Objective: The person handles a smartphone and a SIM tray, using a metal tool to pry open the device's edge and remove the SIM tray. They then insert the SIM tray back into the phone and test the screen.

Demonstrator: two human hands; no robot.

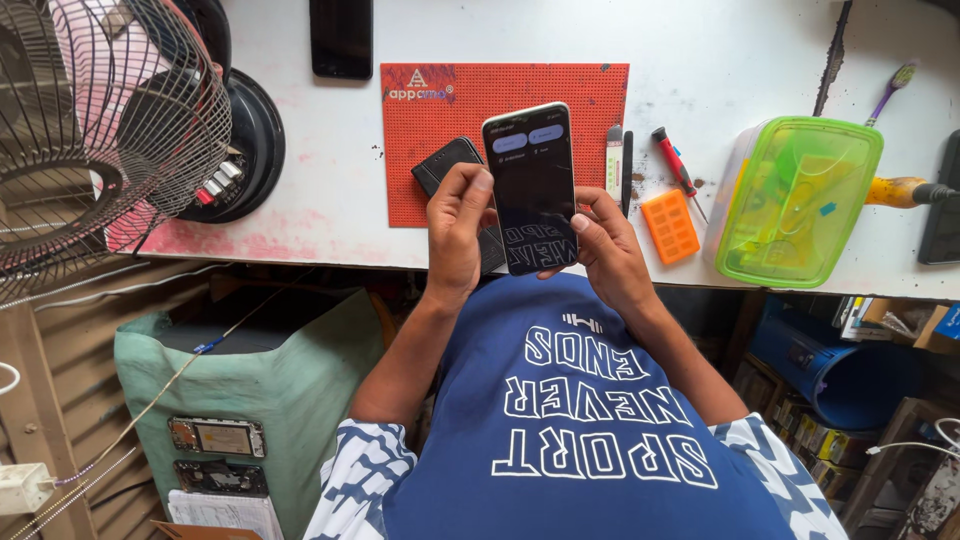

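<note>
I hold a black smartphone (531, 180) upright over the near edge of a white workbench (700, 60). Its screen is lit at the top and reflects my shirt lower down. My left hand (455, 235) grips its left side, thumb by the screen edge. My right hand (605, 245) holds its right side, thumb resting on the lower glass. Behind the phone lies an orange perforated work mat (450, 110) with a small black wallet-like case (445, 163) on it.
A second dark phone (341, 38) lies at the bench's far edge. Right of the mat: tweezers (614, 160), a red-handled screwdriver (676, 165), a small orange tray (669, 226), a green lidded plastic box (800, 200). A wire-caged fan (100, 130) stands at left.
</note>
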